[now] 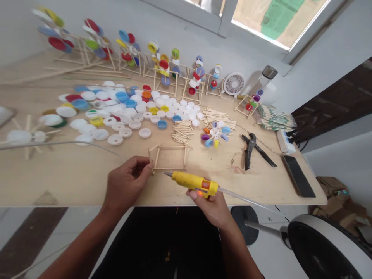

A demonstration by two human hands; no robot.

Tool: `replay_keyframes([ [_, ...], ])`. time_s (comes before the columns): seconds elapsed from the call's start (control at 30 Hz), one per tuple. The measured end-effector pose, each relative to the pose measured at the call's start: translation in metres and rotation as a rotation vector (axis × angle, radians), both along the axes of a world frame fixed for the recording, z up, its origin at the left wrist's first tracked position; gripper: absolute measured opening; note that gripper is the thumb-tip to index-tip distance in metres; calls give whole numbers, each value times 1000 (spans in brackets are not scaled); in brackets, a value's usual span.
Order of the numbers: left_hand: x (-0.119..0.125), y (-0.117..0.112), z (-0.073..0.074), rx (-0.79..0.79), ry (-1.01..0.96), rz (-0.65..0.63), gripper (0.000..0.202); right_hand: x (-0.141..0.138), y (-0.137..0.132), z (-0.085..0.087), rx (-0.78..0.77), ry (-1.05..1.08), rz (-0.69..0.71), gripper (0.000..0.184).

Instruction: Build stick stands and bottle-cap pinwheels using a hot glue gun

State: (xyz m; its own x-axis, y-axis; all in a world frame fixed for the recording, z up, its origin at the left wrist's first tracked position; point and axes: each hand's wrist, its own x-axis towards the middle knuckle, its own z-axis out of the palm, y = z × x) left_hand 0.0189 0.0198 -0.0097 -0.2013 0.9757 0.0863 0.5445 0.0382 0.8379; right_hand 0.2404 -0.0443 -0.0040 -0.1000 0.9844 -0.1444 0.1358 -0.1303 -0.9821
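Note:
My left hand (129,180) pinches the near left corner of a small stick frame (171,146) lying on the table. In my right hand (213,205) is a yellow glue gun (194,182), its grey nozzle pointing left, just short of that corner. A clear glue stick (247,198) juts from the gun's back end, and an orange light glows near the handle. Behind the frame lies a pile of short wooden sticks (182,131). To its right rests a wheel of colored bottle caps (215,133).
Many loose caps (124,112) cover the table's left middle. Finished cap-wheel stands (165,71) line the wall. Pliers (251,151), a phone (298,176), a power strip (285,141), a small fan (234,84) and a bottle (266,79) sit at right. A thin cord (72,142) crosses at left.

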Motion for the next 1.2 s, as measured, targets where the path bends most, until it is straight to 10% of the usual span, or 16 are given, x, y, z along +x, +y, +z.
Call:
replay_keyframes([
  [1.2, 1, 2, 2, 18, -18, -6, 21, 1, 0, -1, 26, -16, 0, 27],
])
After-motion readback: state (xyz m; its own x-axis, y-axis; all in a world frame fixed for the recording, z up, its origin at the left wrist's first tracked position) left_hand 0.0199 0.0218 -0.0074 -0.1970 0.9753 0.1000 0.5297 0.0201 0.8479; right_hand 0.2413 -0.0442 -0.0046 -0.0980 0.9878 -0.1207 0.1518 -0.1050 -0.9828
